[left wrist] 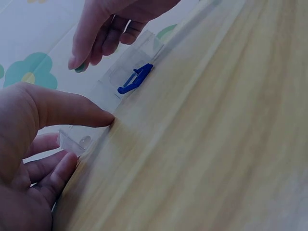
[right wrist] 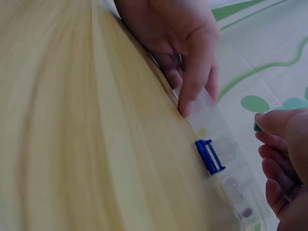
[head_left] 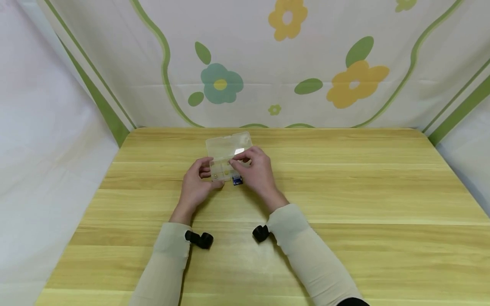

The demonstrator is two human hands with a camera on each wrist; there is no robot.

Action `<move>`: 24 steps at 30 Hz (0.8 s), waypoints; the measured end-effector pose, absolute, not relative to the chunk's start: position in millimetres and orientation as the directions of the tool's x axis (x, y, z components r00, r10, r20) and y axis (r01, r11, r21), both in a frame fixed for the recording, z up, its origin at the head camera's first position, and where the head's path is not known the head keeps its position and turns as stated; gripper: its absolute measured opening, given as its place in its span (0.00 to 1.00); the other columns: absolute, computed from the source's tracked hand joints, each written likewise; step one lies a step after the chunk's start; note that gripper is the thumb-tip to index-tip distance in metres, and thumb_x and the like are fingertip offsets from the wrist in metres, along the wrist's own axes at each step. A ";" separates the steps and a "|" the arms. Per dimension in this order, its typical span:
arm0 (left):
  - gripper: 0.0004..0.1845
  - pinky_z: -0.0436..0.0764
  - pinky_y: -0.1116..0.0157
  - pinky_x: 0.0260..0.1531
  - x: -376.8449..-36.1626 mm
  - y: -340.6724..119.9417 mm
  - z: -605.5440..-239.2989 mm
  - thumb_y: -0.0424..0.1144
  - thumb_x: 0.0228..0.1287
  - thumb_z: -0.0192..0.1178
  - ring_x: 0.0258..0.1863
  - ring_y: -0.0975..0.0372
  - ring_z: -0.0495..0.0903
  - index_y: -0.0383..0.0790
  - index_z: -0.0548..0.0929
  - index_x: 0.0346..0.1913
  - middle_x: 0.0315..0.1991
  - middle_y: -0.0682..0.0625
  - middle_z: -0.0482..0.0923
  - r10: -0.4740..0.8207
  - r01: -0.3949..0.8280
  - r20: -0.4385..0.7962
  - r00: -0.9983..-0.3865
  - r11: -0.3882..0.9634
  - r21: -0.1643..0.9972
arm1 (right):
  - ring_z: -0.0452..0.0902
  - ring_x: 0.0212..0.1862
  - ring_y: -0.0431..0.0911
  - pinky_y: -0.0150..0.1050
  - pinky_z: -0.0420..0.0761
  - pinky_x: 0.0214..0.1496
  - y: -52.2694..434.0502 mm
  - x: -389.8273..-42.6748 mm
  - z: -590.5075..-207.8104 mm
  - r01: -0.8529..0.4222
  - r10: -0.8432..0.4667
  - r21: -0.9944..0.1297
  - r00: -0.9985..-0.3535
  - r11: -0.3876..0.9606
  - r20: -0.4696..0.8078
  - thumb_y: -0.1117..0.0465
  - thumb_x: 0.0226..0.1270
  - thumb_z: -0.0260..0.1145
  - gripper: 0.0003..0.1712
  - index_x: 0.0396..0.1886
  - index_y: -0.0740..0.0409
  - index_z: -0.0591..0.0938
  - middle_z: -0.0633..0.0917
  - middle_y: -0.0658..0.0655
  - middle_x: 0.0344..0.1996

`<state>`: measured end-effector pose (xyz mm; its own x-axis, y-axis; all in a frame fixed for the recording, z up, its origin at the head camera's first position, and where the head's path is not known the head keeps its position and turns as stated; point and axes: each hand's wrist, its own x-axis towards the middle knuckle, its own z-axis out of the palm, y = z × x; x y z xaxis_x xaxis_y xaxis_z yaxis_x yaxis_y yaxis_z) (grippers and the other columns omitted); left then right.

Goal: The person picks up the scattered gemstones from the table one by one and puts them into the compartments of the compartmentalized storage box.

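Note:
A clear plastic compartment box stands on the table with its lid raised at the back. My left hand grips its left end, thumb along the front wall and fingers around the side. Over the compartments my right hand pinches a small dark green piece between thumb and forefinger. The blue latch sits at the middle of the front wall. Small pieces lie inside: a yellow one, a clear rounded one and a dark one.
The wood-grain table spreads out around the box. A white cloth with printed flowers hangs behind its far edge. Black wrist cameras stick out from both sleeves above the tabletop.

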<state>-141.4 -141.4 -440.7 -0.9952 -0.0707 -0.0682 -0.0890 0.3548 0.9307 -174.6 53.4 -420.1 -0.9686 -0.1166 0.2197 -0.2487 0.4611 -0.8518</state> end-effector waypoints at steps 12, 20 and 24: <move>0.43 0.80 0.48 0.70 -141.6 -139.9 -440.7 0.29 0.55 0.79 0.65 0.46 0.81 0.43 0.75 0.75 0.67 0.40 0.79 -0.082 -0.094 -0.069 -0.994 0.359 0.928 | 0.81 0.49 0.50 0.44 0.81 0.50 38.2 -175.1 -423.1 -0.286 -0.164 -0.814 -0.958 0.505 0.236 0.56 0.70 0.78 0.08 0.43 0.54 0.94 0.86 0.54 0.42; 0.43 0.81 0.48 0.68 -141.7 -139.3 -439.4 0.28 0.54 0.80 0.64 0.45 0.82 0.43 0.76 0.74 0.65 0.39 0.80 -0.087 -0.095 -0.067 -0.994 0.367 0.925 | 0.81 0.46 0.51 0.46 0.80 0.48 30.9 -174.9 -423.4 -0.312 -0.160 -0.757 -0.949 0.573 0.270 0.56 0.70 0.78 0.07 0.42 0.54 0.95 0.87 0.54 0.41; 0.43 0.81 0.48 0.68 -141.9 -139.0 -438.8 0.28 0.54 0.80 0.63 0.45 0.82 0.43 0.76 0.74 0.64 0.39 0.80 -0.092 -0.097 -0.068 -0.993 0.365 0.926 | 0.80 0.47 0.51 0.49 0.79 0.56 28.1 -174.6 -423.7 -0.314 -0.164 -0.725 -0.948 0.613 0.272 0.55 0.70 0.78 0.07 0.42 0.51 0.95 0.88 0.53 0.42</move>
